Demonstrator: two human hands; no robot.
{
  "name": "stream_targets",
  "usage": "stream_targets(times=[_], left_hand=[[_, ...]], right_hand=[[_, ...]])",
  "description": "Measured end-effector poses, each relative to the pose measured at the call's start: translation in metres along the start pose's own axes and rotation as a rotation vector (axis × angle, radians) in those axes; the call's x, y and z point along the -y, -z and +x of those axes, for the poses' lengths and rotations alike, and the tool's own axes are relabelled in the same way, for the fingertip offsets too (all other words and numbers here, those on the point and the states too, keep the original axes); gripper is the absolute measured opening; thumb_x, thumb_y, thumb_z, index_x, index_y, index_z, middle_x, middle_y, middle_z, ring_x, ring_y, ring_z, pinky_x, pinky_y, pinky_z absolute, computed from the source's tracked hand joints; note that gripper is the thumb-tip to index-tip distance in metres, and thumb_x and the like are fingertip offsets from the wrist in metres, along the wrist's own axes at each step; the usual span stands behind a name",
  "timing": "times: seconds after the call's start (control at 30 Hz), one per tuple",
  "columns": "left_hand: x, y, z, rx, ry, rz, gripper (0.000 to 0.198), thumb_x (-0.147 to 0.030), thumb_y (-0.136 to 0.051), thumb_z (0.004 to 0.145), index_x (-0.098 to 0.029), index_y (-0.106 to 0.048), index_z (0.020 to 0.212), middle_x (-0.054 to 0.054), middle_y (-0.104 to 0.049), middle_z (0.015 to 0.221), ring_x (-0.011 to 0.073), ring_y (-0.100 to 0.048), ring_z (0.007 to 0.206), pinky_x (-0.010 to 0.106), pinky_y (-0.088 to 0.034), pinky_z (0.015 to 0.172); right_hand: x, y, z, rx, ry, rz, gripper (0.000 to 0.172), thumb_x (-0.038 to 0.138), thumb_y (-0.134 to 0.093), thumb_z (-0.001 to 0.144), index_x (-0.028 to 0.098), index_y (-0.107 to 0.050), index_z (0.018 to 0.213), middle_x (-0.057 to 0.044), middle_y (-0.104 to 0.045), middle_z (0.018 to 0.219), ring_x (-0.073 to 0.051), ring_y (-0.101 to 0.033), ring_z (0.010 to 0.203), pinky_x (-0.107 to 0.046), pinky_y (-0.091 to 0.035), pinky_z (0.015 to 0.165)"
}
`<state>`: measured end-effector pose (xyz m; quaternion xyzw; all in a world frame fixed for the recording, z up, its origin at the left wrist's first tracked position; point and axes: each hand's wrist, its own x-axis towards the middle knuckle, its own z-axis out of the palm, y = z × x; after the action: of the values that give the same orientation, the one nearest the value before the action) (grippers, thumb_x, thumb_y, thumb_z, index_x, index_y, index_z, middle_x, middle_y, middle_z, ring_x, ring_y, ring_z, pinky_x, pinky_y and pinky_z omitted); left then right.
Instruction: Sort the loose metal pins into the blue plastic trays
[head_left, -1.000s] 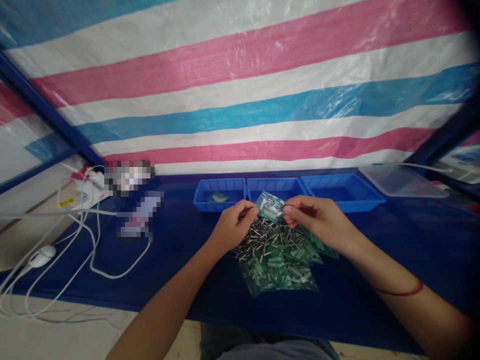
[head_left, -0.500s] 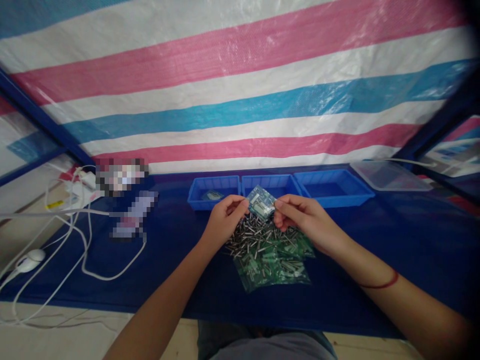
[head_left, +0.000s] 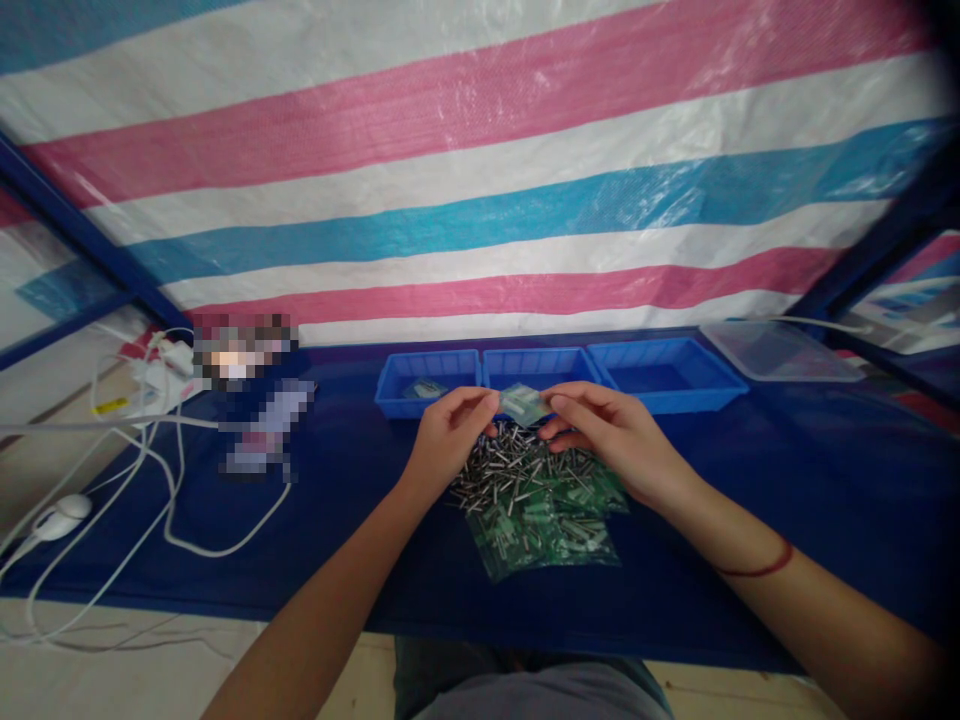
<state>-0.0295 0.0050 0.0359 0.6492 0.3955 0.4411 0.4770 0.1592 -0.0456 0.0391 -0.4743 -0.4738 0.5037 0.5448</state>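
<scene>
Between my hands is a small clear plastic bag [head_left: 523,404] with pale metal pieces inside. My left hand [head_left: 459,430] pinches its left corner between thumb and finger. At the opposite corner, my right hand [head_left: 600,430] has its thumb and forefinger closed on the bag. Just below lies a loose heap of short metal pins [head_left: 502,470]. In front of the heap, and partly under it, are several greenish plastic bags [head_left: 544,540] with similar pieces in them. Another small bag [head_left: 426,389] lies in the left blue bin [head_left: 390,398].
Two more blue bins, the middle one [head_left: 536,362] and the right one [head_left: 675,400], stand in the same row. A clear plastic lid [head_left: 780,352] lies at the back right. White cables [head_left: 169,500] and a power strip [head_left: 161,385] run along the left of the blue table [head_left: 322,570].
The small bag has tilted flatter between my hands and dropped slightly. My right hand has shifted a little. The heap and the bins stay put.
</scene>
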Motion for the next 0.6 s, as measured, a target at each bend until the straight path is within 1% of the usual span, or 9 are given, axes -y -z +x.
stream_targets(times=[0.1, 0.17, 0.23, 0.27, 0.37, 0.47, 0.53, 0.6], left_hand=[[0.003, 0.000, -0.001, 0.019, -0.024, 0.018, 0.025, -0.033, -0.065, 0.078, -0.015, -0.066, 0.095, 0.003, -0.069, 0.082, 0.0108, -0.062, 0.061, 0.023, -0.048, 0.060], [0.005, -0.001, -0.001, 0.006, -0.022, 0.004, 0.030, -0.030, -0.066, 0.076, -0.016, -0.064, 0.103, 0.003, -0.069, 0.087, 0.0102, -0.062, 0.061, 0.023, -0.048, 0.060], [0.006, 0.000, -0.001, 0.000, -0.006, 0.007, 0.036, -0.029, -0.066, 0.076, -0.016, -0.062, 0.110, 0.004, -0.069, 0.088, 0.0105, -0.062, 0.062, 0.023, -0.048, 0.059], [0.007, 0.000, -0.001, 0.008, 0.001, 0.019, 0.037, -0.029, -0.065, 0.077, -0.016, -0.062, 0.111, 0.004, -0.069, 0.086, 0.0111, -0.062, 0.062, 0.023, -0.048, 0.059], [0.007, 0.000, -0.002, 0.052, 0.001, 0.060, 0.028, -0.032, -0.062, 0.081, -0.014, -0.067, 0.102, 0.003, -0.068, 0.075, 0.0134, -0.063, 0.065, 0.025, -0.049, 0.063], [0.006, 0.000, -0.002, 0.065, -0.026, 0.094, 0.024, -0.033, -0.060, 0.082, -0.015, -0.067, 0.095, 0.003, -0.069, 0.076, 0.0146, -0.064, 0.067, 0.026, -0.050, 0.067], [0.003, 0.005, 0.000, 0.021, -0.071, 0.187, 0.021, -0.032, -0.059, 0.082, -0.016, -0.068, 0.092, 0.004, -0.071, 0.082, 0.0158, -0.064, 0.073, 0.027, -0.049, 0.071], [-0.001, 0.016, 0.005, -0.090, -0.132, 0.328, 0.018, -0.031, -0.059, 0.083, -0.018, -0.069, 0.090, 0.003, -0.071, 0.087, 0.0171, -0.064, 0.081, 0.028, -0.048, 0.076]], right_hand=[[-0.005, 0.002, 0.002, -0.016, 0.100, -0.076, 0.028, 0.040, -0.069, 0.075, 0.018, -0.064, 0.093, -0.004, -0.069, 0.080, -0.015, -0.067, 0.066, -0.030, -0.057, 0.061], [-0.007, 0.002, 0.002, -0.032, 0.153, -0.118, 0.026, 0.038, -0.068, 0.076, 0.019, -0.063, 0.093, -0.003, -0.069, 0.077, -0.014, -0.066, 0.064, -0.030, -0.056, 0.062], [-0.007, 0.002, 0.002, -0.048, 0.185, -0.136, 0.027, 0.037, -0.068, 0.077, 0.020, -0.060, 0.097, -0.002, -0.069, 0.076, -0.015, -0.066, 0.064, -0.030, -0.056, 0.062], [-0.007, 0.002, 0.002, -0.057, 0.192, -0.136, 0.029, 0.037, -0.068, 0.077, 0.020, -0.059, 0.099, -0.001, -0.069, 0.076, -0.015, -0.066, 0.064, -0.031, -0.056, 0.062], [-0.007, 0.001, 0.002, -0.063, 0.179, -0.133, 0.034, 0.036, -0.069, 0.076, 0.020, -0.057, 0.104, -0.002, -0.070, 0.076, -0.016, -0.066, 0.065, -0.031, -0.056, 0.064], [-0.007, 0.002, 0.002, -0.034, 0.161, -0.143, 0.030, 0.036, -0.068, 0.077, 0.019, -0.059, 0.100, -0.004, -0.070, 0.078, -0.015, -0.066, 0.065, -0.031, -0.055, 0.065], [-0.005, 0.002, 0.001, -0.018, 0.156, -0.154, 0.027, 0.037, -0.066, 0.078, 0.018, -0.061, 0.098, -0.005, -0.071, 0.080, -0.015, -0.066, 0.066, -0.032, -0.055, 0.066], [-0.001, 0.003, 0.000, -0.028, 0.161, -0.167, 0.026, 0.039, -0.065, 0.080, 0.019, -0.061, 0.095, -0.005, -0.071, 0.081, -0.016, -0.066, 0.065, -0.032, -0.055, 0.065]])
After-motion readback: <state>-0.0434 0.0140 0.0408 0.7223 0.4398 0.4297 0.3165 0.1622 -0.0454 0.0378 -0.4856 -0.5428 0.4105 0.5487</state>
